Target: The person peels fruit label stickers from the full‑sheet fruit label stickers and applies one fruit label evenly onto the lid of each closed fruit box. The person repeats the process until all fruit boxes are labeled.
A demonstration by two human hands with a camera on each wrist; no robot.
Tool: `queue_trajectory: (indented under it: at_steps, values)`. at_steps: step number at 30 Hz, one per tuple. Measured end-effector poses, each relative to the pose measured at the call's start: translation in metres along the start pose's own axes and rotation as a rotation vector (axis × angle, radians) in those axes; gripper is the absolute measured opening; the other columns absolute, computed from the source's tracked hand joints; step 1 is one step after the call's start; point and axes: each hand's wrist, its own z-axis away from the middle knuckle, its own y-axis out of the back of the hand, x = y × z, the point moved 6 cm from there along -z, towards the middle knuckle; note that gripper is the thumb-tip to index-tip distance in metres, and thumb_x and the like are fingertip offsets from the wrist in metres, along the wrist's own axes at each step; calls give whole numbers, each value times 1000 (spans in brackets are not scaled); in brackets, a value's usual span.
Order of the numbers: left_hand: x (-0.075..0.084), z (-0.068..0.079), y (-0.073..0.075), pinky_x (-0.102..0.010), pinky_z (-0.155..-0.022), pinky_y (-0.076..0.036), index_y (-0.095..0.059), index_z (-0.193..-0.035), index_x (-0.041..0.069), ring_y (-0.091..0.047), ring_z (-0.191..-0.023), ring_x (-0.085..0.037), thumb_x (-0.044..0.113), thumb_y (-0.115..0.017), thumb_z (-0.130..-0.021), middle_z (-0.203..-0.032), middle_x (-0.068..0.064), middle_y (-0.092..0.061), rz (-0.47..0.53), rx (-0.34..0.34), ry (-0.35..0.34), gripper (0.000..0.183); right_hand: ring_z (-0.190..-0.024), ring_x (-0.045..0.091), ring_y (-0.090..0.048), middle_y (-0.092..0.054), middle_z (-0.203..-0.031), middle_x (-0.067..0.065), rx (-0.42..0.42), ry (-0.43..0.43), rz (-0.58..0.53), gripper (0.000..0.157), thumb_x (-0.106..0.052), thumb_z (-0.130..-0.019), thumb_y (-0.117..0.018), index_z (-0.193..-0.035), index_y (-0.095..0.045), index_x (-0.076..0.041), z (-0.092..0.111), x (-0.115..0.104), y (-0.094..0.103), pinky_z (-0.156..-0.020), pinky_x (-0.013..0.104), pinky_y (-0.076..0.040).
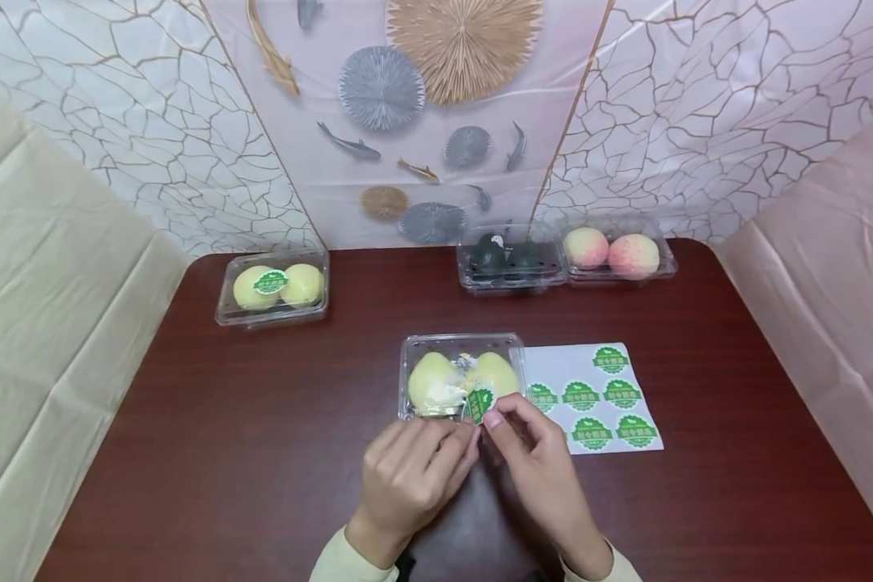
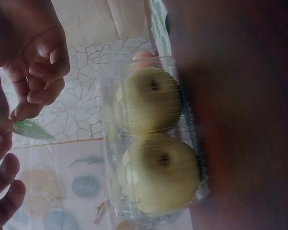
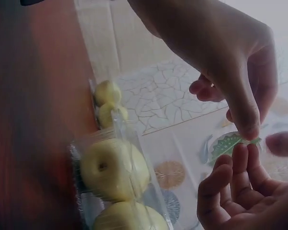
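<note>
- A dark red-brown table (image 1: 262, 436) with a slight sheen fills the floor of the space; pale creased cloth (image 1: 51, 299) flanks it, and a backdrop (image 1: 225, 153) of gold crackle lines, fish and round motifs stands behind.
- Along the back sit three clear boxes: a labelled box (image 1: 272, 316) of yellow fruit at left; a dark-fruit box (image 1: 512, 283) and a peach box (image 1: 669, 265) side by side at right.
- Nearer, a front box (image 1: 461, 336) holds two pale yellow fruits (image 1: 435, 380); a white sticker sheet (image 1: 567, 364) with green labels lies against its right side.
- The left hand (image 1: 418, 465) has its fingers curled, thumb and fingertip pinching a green sticker (image 1: 479, 404); the right hand (image 1: 541, 469) pinches its edge too, other fingers loosely bent; the sticker hangs above the front box, apart from it.
</note>
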Motion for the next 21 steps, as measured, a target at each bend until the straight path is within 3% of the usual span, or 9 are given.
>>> queue_trajectory:
  at_steps: [4, 6, 8, 11, 13, 15, 17, 21]
  values:
    - [1, 2, -4, -21, -54, -48, -80, -87, 10, -62, -62, -10, 16, -69, -95, -78, 3, -71, 21, -39, -37, 14, -68, 12, -62, -66, -82, 3, 3, -17, 22, 10, -4, -105, -63, -98, -68, 2, -2, 3, 1, -60, 29, -55]
    - [-3, 2, -4, -21, -56, -51, -80, -89, 11, -62, -65, -10, 18, -71, -93, -80, 3, -71, 84, -53, 18, 12, -68, 11, -63, -66, -84, 3, 17, -23, 36, 10, -3, -105, -63, -98, -68, 1, -3, 4, 3, -60, 30, -56]
    - [-12, 3, -6, -24, -60, -55, -80, -92, 10, -65, -69, -13, 18, -74, -91, -84, 1, -73, 189, -64, 159, 10, -69, 11, -62, -64, -83, 6, 23, -30, 58, 10, -4, -105, -63, -97, -68, 0, -3, 5, 9, -59, 31, -56]
    - [-33, 10, -10, -27, -66, -56, -79, -99, 12, -66, -76, -14, 16, -78, -89, -91, 2, -73, 368, -121, 500, 11, -68, 14, -61, -61, -83, 11, -34, -17, 80, 9, -6, -105, -63, -98, -68, -3, -5, 6, 12, -59, 33, -56]
    - [-45, 18, -15, -30, -67, -56, -79, -101, 15, -65, -77, -14, 14, -80, -89, -91, 5, -73, 467, -208, 721, 12, -69, 14, -60, -61, -85, 11, -86, -3, 98, 9, -8, -106, -63, -99, -68, -5, -6, 5, 13, -60, 33, -55]
    - [-51, 26, -20, -29, -64, -55, -79, -99, 19, -63, -73, -10, 14, -81, -90, -87, 9, -70, 549, -306, 881, 10, -72, 14, -60, -62, -86, 7, -121, 18, 136, 8, -9, -105, -64, -99, -68, -7, -6, 4, 14, -62, 31, -54]
    - [-52, 31, -24, -28, -61, -55, -79, -95, 19, -62, -69, -8, 13, -82, -91, -82, 11, -67, 614, -367, 959, 8, -73, 13, -59, -63, -86, 1, -120, 42, 198, 7, -11, -105, -66, -99, -69, -9, -7, 3, 16, -63, 29, -52]
    - [-51, 35, -30, -26, -60, -56, -78, -92, 16, -62, -66, -6, 11, -80, -93, -78, 9, -67, 681, -395, 1024, 6, -79, 9, -62, -66, -88, -4, -38, 67, 324, 3, -12, -102, -72, -103, -69, -11, -9, 1, 19, -66, 26, -52]
